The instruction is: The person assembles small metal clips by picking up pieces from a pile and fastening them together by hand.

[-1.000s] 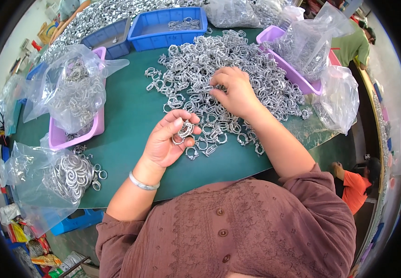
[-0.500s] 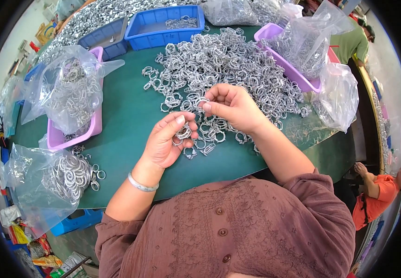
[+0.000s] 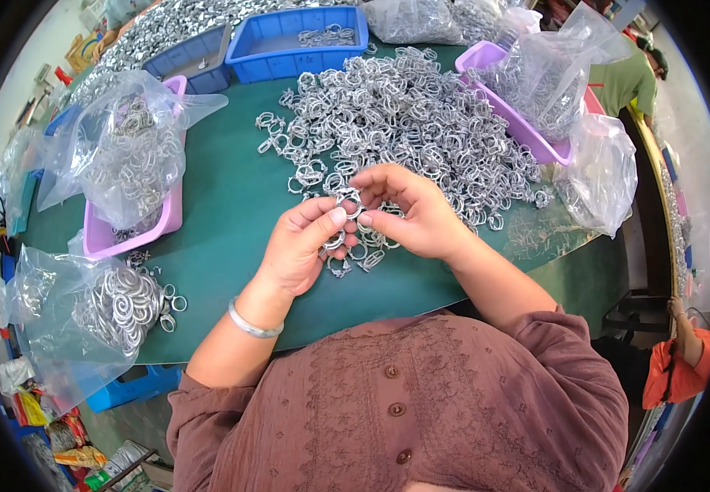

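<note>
The left hand and right hand pinched a silvery ring between their fingers above the counter, apparently to steady it from both sides; another ring rested against the left fingers, probably kept handy, while the metal pile lay just beyond, within easy reach.

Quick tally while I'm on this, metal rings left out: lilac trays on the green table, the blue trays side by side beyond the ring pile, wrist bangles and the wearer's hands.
Lilac trays: 2 (left tray, right tray)
Blue trays: 2 (brighter tray, duller tray)
Wrist bangle: 1
Hands: 2 (left hand, right hand)
Total: 7
</note>
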A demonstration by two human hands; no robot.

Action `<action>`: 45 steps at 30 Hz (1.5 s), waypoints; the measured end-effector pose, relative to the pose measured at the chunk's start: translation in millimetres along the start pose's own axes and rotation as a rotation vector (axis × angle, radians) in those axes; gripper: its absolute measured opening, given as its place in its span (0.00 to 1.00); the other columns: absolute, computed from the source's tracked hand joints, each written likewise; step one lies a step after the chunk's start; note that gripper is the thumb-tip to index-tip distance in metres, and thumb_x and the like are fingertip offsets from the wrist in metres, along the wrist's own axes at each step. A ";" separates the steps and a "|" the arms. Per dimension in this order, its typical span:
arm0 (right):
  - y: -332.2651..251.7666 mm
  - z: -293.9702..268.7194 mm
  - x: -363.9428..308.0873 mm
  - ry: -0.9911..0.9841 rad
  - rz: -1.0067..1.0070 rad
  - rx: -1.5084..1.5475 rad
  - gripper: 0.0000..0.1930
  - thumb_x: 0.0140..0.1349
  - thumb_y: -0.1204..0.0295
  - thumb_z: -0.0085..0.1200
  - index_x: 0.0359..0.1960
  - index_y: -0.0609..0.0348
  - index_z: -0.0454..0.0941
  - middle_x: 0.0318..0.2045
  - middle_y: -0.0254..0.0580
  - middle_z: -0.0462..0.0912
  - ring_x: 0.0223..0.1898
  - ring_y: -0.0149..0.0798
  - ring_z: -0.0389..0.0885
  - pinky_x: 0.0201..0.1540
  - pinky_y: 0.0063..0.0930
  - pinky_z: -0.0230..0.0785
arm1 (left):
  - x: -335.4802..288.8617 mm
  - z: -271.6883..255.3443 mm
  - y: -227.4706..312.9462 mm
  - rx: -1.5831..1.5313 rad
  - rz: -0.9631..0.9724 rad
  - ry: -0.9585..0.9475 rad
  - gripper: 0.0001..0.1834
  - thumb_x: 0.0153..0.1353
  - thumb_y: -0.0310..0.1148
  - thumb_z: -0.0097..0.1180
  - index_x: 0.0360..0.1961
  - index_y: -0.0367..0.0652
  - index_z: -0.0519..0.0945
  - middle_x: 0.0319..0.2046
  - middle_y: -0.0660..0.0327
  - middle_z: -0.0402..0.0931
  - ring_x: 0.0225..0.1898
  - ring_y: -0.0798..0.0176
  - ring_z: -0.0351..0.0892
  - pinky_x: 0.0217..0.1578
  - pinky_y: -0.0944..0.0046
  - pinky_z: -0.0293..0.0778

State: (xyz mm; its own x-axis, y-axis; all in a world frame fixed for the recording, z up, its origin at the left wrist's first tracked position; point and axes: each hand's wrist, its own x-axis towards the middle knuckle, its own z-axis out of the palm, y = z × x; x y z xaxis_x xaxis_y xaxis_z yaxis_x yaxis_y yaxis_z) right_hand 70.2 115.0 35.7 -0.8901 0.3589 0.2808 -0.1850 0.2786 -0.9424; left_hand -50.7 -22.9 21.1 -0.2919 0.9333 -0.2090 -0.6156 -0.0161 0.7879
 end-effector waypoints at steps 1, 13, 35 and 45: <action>0.9 0.1 -1.0 -0.009 0.041 0.011 0.14 0.51 0.79 0.54 0.41 0.65 0.71 0.34 0.39 0.76 0.35 0.29 0.75 0.39 0.23 0.69 | -0.5 0.7 0.0 0.009 0.005 0.007 0.09 0.57 0.33 0.52 0.36 0.41 0.77 0.26 0.66 0.74 0.26 0.72 0.72 0.22 0.75 0.66; -2.0 6.1 -4.9 0.015 0.158 0.326 0.09 0.56 0.79 0.49 0.39 0.66 0.72 0.32 0.37 0.77 0.33 0.26 0.76 0.37 0.19 0.69 | 0.4 -0.1 -6.2 0.106 0.110 0.012 0.10 0.55 0.29 0.54 0.39 0.40 0.76 0.29 0.65 0.76 0.28 0.73 0.73 0.23 0.76 0.67; 2.6 0.4 -3.3 0.096 -0.247 -0.230 0.09 0.48 0.82 0.54 0.33 0.61 0.74 0.39 0.44 0.75 0.36 0.36 0.76 0.37 0.24 0.69 | -0.5 -0.4 -4.9 0.114 0.129 0.022 0.09 0.57 0.30 0.52 0.38 0.40 0.73 0.27 0.63 0.75 0.26 0.73 0.74 0.22 0.76 0.67; -4.5 5.5 -5.5 0.090 -0.256 -0.382 0.16 0.46 0.82 0.55 0.39 0.63 0.69 0.34 0.43 0.74 0.32 0.39 0.76 0.35 0.27 0.70 | -0.7 1.1 -5.1 0.159 0.113 -0.004 0.08 0.58 0.31 0.50 0.38 0.40 0.75 0.26 0.65 0.75 0.25 0.72 0.73 0.21 0.76 0.66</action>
State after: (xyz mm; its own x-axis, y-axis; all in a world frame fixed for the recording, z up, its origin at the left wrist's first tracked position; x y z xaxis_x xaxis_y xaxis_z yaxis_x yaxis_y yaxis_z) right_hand 73.7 106.9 37.4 -0.7928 0.3071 0.5265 -0.2127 0.6702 -0.7111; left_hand -46.5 -23.1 17.8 -0.3493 0.9303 -0.1117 -0.4559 -0.0646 0.8877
